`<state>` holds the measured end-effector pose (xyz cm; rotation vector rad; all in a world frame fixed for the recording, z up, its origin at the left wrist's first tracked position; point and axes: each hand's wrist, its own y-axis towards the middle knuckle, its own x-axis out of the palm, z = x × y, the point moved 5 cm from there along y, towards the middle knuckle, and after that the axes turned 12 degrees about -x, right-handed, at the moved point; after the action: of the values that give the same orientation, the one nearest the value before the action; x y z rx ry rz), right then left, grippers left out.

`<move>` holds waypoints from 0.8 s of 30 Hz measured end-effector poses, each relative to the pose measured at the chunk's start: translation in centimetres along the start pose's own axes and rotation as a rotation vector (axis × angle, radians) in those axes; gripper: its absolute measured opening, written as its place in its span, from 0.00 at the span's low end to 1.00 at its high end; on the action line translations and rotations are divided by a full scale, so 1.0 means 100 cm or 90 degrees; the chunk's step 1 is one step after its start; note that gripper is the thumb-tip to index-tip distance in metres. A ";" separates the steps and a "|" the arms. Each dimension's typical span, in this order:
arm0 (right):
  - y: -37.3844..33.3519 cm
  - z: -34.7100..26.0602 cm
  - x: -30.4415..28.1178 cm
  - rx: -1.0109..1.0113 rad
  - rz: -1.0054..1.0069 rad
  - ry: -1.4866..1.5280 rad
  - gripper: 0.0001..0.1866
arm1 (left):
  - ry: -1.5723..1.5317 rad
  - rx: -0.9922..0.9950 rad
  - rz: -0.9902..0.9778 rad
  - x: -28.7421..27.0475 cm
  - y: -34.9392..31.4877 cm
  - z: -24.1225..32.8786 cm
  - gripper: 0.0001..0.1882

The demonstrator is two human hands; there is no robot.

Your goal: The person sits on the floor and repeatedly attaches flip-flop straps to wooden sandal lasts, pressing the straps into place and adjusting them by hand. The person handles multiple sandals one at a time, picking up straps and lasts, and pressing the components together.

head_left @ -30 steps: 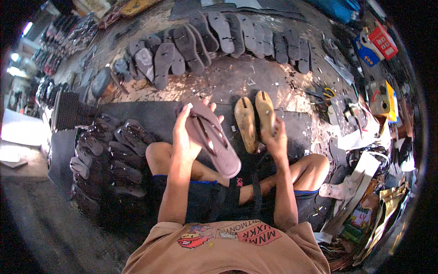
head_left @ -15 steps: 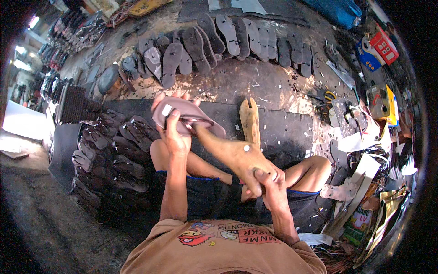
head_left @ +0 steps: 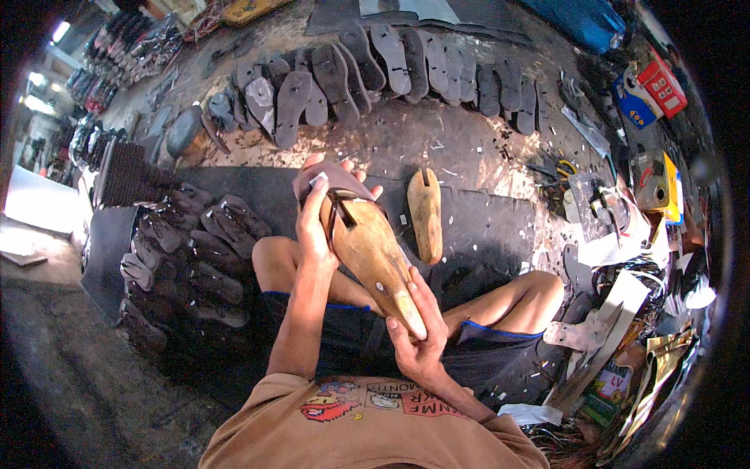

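My left hand (head_left: 316,234) grips a brown sandal (head_left: 346,180) with a small white label under the thumb. It is wrapped round the sandal and the slotted end of a wooden shoe last (head_left: 375,254). A dark strap piece shows at the slot; the rest of the sandal is partly hidden by the last and my fingers. My right hand (head_left: 422,332) holds the narrow end of the same last, low over my lap. A second wooden last (head_left: 426,223), also slotted, lies on the dark mat beyond my right hand.
Several dark soles (head_left: 336,78) stand in a row across the far floor. Finished-looking dark sandals (head_left: 211,258) are piled at my left. On the right lie yellow-handled scissors (head_left: 566,167), a yellow box (head_left: 664,184), a red box (head_left: 661,84) and white sheet scraps.
The last has turned so its slotted face points up, and its end sits further into the sandal. My right hand has moved left, and the sandal has tilted and shifted right.
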<state>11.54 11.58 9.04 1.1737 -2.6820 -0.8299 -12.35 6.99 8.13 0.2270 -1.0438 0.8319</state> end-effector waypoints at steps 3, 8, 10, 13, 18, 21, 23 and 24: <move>0.019 0.020 -0.010 0.055 -0.019 0.087 0.28 | 0.224 -0.013 -0.004 -0.010 -0.003 -0.006 0.27; 0.009 0.012 0.012 -0.012 0.008 -0.019 0.28 | 0.055 -0.018 0.004 0.005 -0.003 -0.014 0.30; 0.028 0.022 0.000 0.029 -0.039 0.072 0.29 | 0.126 -0.034 0.014 -0.005 -0.005 -0.010 0.31; 0.019 0.032 0.014 0.035 -0.008 0.085 0.30 | 0.119 -0.053 0.005 -0.019 -0.001 -0.019 0.33; 0.001 0.033 0.010 -0.057 -0.086 -0.097 0.30 | 0.105 -0.195 0.111 -0.027 -0.061 -0.059 0.46; -0.008 0.017 0.026 0.029 -0.204 -0.045 0.34 | 0.084 -0.266 0.266 -0.067 -0.083 -0.081 0.34; -0.002 0.032 0.000 0.165 -0.211 0.257 0.19 | 0.114 -0.228 0.171 -0.055 -0.094 -0.062 0.37; -0.009 0.057 -0.012 0.291 -0.080 0.292 0.15 | 0.096 -0.236 0.155 -0.047 -0.099 -0.058 0.39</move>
<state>11.28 14.44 3.94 1.4185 -2.4790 0.0688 -2.62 0.96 3.30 -0.2784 -1.0741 0.8411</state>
